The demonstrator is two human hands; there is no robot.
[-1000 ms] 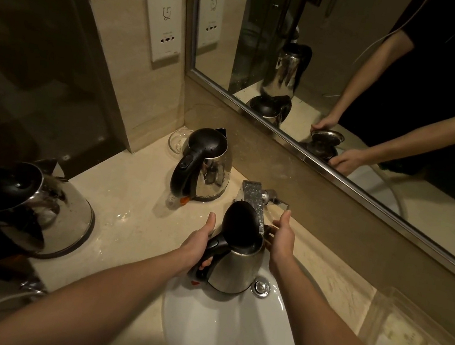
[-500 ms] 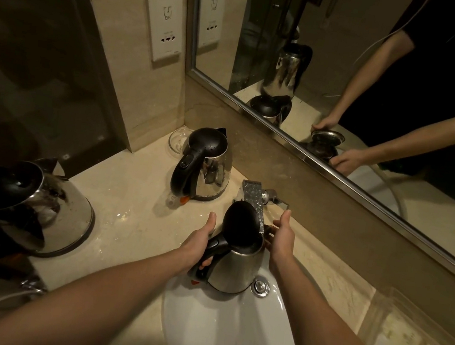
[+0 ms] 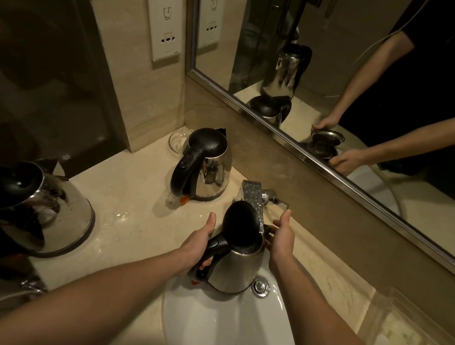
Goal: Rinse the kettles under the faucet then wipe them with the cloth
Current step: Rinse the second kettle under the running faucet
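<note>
A steel kettle with a black handle and its black lid raised stands upright over the white sink, right under the chrome faucet. My left hand grips its black handle. My right hand rests against the kettle's far rim by the spout, fingers curled. A second steel kettle with its lid down stands on the counter behind. A third, wider kettle sits at the left counter edge. No cloth is visible.
A small glass dish sits in the corner behind the second kettle. The beige counter is wet. The sink's drain knob is beside the held kettle. A clear plastic tray lies at the right. A mirror spans the wall.
</note>
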